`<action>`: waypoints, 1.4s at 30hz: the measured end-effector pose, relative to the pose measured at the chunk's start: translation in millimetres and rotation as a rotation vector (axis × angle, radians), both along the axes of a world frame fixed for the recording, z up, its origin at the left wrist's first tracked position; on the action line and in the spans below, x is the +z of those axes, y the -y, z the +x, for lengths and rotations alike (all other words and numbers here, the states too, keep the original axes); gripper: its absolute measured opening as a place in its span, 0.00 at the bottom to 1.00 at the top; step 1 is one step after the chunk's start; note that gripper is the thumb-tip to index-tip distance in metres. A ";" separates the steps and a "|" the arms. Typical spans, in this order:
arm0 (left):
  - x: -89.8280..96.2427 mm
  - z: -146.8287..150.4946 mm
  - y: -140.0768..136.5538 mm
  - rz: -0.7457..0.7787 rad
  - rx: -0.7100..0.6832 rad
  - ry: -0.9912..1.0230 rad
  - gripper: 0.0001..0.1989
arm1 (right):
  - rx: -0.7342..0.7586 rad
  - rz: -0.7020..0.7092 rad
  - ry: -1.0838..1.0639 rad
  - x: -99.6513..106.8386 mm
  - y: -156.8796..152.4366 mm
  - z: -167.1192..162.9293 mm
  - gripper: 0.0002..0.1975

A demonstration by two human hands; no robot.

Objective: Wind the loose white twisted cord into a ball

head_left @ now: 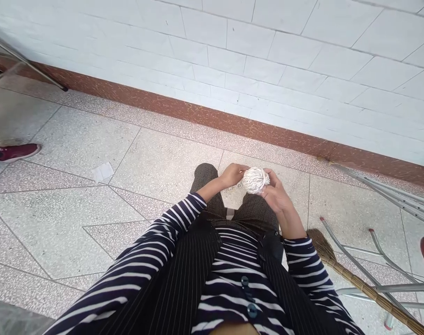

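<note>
A ball of white yarn (255, 180) is held above my knees, its strands wound into a thick bundle. My right hand (276, 191) grips it from the right, with fingers curled behind it and the thumb at its near edge. On the other side, my left hand (233, 175) has its fingers pinched together at the ball's left edge, touching the yarn. A loose bit of yarn seems to hang just below the left fingers, too small to follow. Part of each hand's fingertips is hidden by the ball.
A white tiled wall (233, 56) with a brown skirting (198, 113) runs in front of me. At right are a broom (358, 284), metal chair legs (382, 274) and a folded metal frame (389, 188). White paper (102, 172) and another person's red shoe (19, 152) are at left.
</note>
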State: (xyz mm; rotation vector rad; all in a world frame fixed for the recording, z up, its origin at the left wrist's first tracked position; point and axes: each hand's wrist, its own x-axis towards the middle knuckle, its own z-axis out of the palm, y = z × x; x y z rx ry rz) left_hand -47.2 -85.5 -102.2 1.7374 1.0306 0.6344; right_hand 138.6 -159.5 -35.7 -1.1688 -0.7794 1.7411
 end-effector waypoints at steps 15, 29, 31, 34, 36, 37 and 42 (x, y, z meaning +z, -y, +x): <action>36.7 -4.4 4.4 -0.082 -0.294 0.014 0.15 | -0.381 0.450 1.171 14.5 -53.6 28.5 0.34; 38.6 -1.8 -13.6 0.539 -0.308 -0.317 0.14 | 0.283 0.028 0.507 -24.8 -24.0 32.4 0.29; 31.0 -3.9 -8.3 0.514 -0.293 -0.302 0.13 | 0.303 0.009 0.383 -25.4 -13.6 34.2 0.29; 16.3 -6.3 -1.8 0.396 -0.231 -0.231 0.11 | 0.275 0.021 0.243 -21.6 -1.0 34.2 0.31; 4.6 -7.5 0.4 0.276 -0.161 -0.149 0.11 | 0.243 0.039 0.185 -17.8 4.7 32.9 0.36; -1.9 -8.1 1.1 0.209 -0.117 -0.096 0.12 | 0.228 0.044 0.158 -15.9 6.9 32.4 0.40; -39.8 -12.1 8.5 -0.081 0.104 -0.033 0.16 | 0.162 0.033 -0.009 -12.8 13.0 34.0 0.40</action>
